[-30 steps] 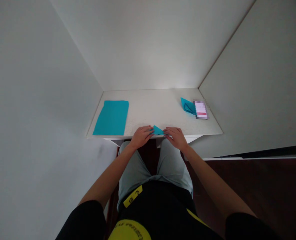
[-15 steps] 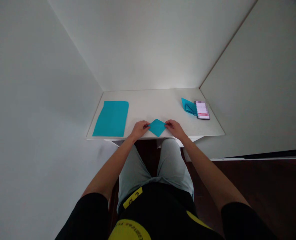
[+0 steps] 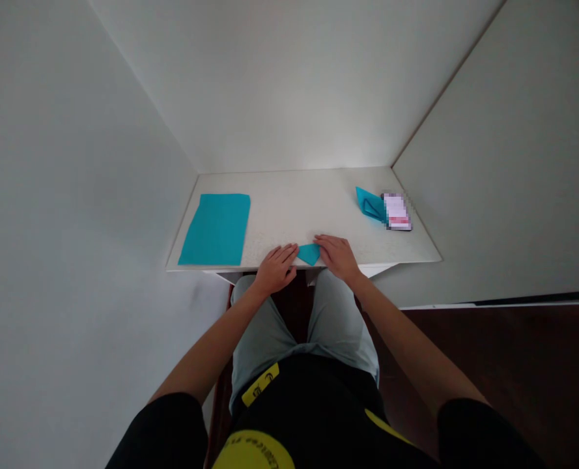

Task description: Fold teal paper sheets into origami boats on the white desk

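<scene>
A small folded piece of turquoise paper (image 3: 309, 253) is placed at the near edge of a white table (image 3: 299, 205), between the two hands, and is touched at both ends. Its left end is met by the fingertips of the left hand (image 3: 275, 268), which is spread rather wide, the thumb being set apart from the fingers. Its right end is covered by the right hand (image 3: 338, 258), whose fingers are stretched forward; since its thumb is hidden, whether the paper is pinched there cannot be told. Between the hands, the paper's middle is left exposed, with a blunt point turned toward the person. To the left of the grip, a larger turquoise sheet (image 3: 215, 229) is laid flat. Beyond the grip to the right, a folded turquoise piece (image 3: 370, 204) is seen beside a flat, pixelated object (image 3: 397, 212). Below the grip, pale trousers (image 3: 342, 319) are seen
</scene>
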A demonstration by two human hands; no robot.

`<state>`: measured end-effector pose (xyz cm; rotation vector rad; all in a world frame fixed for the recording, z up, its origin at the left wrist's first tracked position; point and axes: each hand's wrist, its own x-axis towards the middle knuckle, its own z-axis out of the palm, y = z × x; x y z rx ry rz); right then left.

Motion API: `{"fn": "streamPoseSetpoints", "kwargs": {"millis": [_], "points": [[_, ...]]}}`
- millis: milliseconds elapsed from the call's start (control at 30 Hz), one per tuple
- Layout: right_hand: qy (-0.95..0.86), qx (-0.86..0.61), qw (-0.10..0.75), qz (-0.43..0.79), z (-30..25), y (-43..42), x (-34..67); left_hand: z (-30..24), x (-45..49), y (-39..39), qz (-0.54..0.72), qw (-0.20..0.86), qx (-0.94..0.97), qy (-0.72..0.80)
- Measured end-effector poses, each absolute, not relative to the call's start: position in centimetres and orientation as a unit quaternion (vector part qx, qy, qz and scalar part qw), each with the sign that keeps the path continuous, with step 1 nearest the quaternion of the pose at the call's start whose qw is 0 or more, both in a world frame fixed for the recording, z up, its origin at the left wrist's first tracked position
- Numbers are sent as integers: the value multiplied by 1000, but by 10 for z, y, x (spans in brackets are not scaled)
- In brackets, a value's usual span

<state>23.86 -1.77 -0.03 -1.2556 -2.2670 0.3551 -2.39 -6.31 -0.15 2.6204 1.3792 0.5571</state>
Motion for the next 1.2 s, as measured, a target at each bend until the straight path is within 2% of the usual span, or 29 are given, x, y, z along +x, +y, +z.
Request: {"fn": "streamPoseSetpoints", "kwargs": {"millis": [167, 600, 700, 800, 967, 1067, 1200], "points": [[-881, -424, 184, 96, -7, -49, 212, -2, -21, -67, 187, 65, 864, 463], [-868, -467, 155, 61, -10, -48, 268, -7, -15, -67, 228, 61, 844, 482], [-861, -462, 193, 91, -10, -49, 274, -3, -16, -70, 242, 87, 832, 491], [-819, -479, 276, 153, -9, -44, 283, 4, -17, -68, 287, 147, 796, 512], [-698, -485, 399, 344, -7, -20, 275, 12, -7, -40, 385, 363, 646, 550], [-658, -460, 426, 418, -8, -6, 256, 13, 1, -22, 393, 451, 594, 538], [-626, -429, 435, 484, -15, 4, 236, 9, 3, -13, 394, 494, 571, 524]]}}
